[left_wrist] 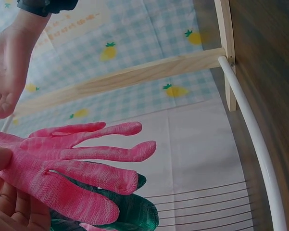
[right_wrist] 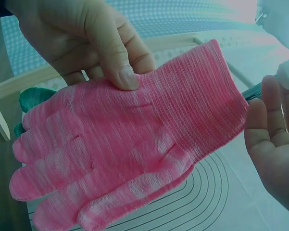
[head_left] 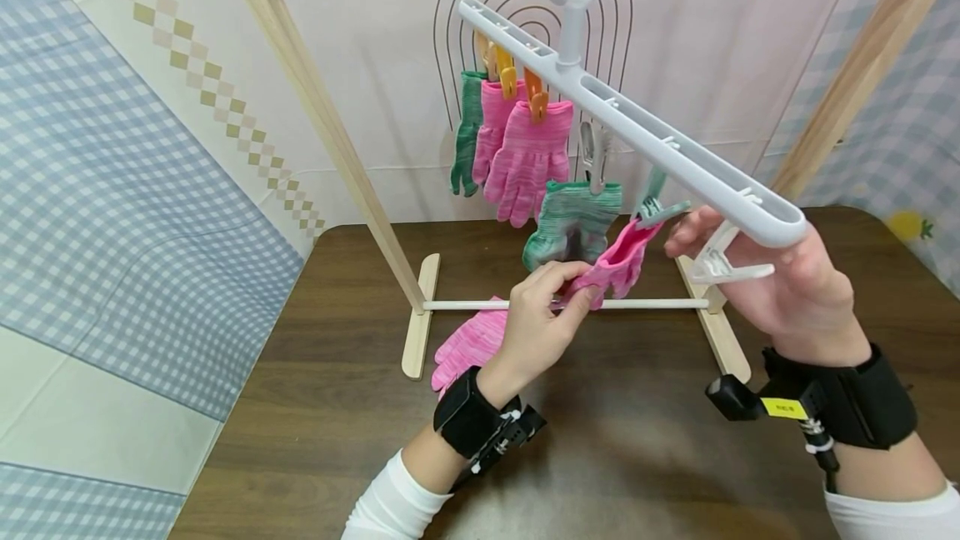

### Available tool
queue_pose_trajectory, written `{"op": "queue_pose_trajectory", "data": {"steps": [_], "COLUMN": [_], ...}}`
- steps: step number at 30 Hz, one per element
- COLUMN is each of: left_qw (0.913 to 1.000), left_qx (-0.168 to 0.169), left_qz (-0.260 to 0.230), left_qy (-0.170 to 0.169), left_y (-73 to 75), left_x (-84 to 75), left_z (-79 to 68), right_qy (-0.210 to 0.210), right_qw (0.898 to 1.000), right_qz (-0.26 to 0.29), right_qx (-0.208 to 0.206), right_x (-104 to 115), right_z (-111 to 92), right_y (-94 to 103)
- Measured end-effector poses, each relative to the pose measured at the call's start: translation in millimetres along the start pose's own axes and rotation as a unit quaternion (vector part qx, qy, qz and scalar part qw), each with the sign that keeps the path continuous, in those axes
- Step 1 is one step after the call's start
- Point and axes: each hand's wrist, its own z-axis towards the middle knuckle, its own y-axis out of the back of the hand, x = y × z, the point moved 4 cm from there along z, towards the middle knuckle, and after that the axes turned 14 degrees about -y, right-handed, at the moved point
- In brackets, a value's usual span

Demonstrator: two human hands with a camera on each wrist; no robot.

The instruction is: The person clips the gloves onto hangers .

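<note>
A pink knit glove (head_left: 617, 265) hangs with its cuff at a green clip (head_left: 658, 208) on the white hanger (head_left: 637, 127). My left hand (head_left: 542, 307) pinches this glove, thumb on one side and fingers on the other, near the base of the cuff in the right wrist view. My right hand (head_left: 787, 290) is behind the hanger's near end, its fingertips (right_wrist: 257, 115) close beside the cuff edge and holding nothing. In front of its palm hangs a white clip (head_left: 731, 257). Behind the held glove, a green glove (head_left: 573, 219) hangs from a grey clip (head_left: 592, 152).
Farther along the hanger, pink gloves (head_left: 528, 161) and a green glove (head_left: 468, 132) hang from yellow and orange clips. Another pink glove (head_left: 468, 348) lies on the brown table (head_left: 315, 440). A wooden rack (head_left: 330, 132) with a white lower bar (head_left: 465, 305) stands around the work.
</note>
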Motion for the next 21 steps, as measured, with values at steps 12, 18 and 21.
{"op": "queue_pose_trajectory", "data": {"steps": [12,18,21], "left_qw": [1.0000,1.0000,1.0000], "left_qx": [0.001,0.001,0.002], "left_qz": [-0.005,-0.004,-0.003], "left_qy": [0.005,0.005,0.003], "left_y": [-0.4,-0.6,-0.7], "left_x": [0.4,0.6,0.6], "left_z": [-1.1,-2.2,-2.8], "right_qy": [0.001,0.003,0.004], "right_qw": [1.000,1.000,1.000], "right_qz": [-0.025,-0.026,-0.025], "right_qx": [-0.011,-0.015,-0.014], "right_x": [0.2,-0.6,-1.2], "right_z": [-1.5,-2.8,-3.3], "right_y": [-3.5,-4.4,-4.6]}}
